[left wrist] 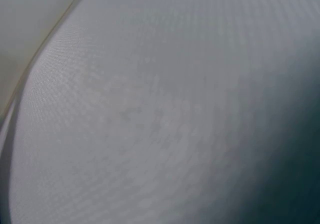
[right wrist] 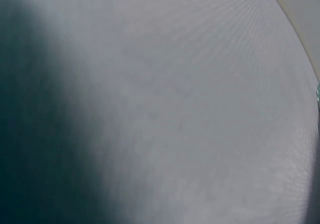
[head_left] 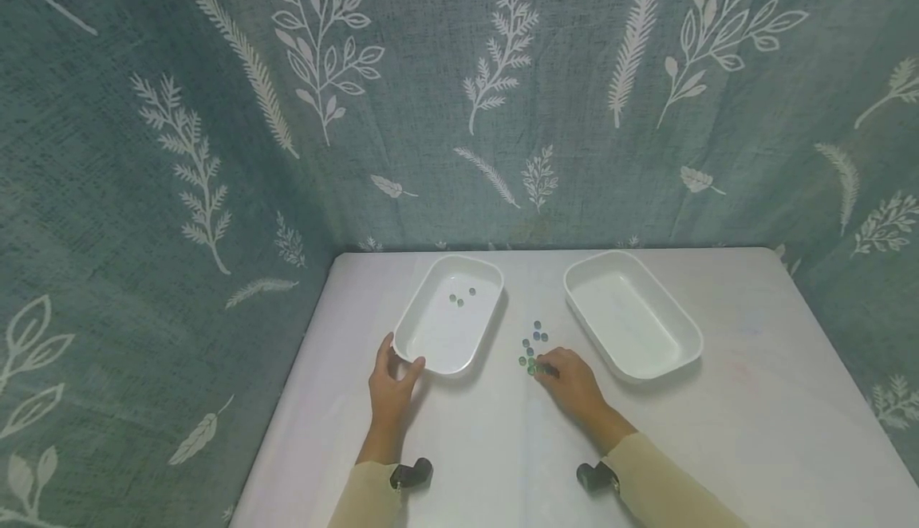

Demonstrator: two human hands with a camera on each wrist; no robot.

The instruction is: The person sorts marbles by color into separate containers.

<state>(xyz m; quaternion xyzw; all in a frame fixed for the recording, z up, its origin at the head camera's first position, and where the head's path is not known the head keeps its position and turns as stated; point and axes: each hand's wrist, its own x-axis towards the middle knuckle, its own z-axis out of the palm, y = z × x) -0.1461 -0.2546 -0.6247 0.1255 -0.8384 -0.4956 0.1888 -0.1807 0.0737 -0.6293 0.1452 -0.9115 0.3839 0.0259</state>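
In the head view my left hand (head_left: 391, 391) holds the near-left corner of a white tray (head_left: 412, 325), thumb at its front side and fingers along its left side. Several small pale round glass beads (head_left: 460, 302) lie inside that tray. My right hand (head_left: 570, 384) reaches down to a cluster on the table, its fingertips at the green glass beads (head_left: 531, 370). Those fingertips hide part of the cluster, so whether a bead is pinched cannot be told. Blue glass beads (head_left: 537, 336) lie just beyond. Neither wrist view shows fingers.
A second white tray (head_left: 685, 332), with nothing seen in it, stands slanted to the right of the beads. Both trays rest on a white-covered table (head_left: 761, 400). Green leaf-patterned cloth (head_left: 431, 113) hangs behind and at the sides.
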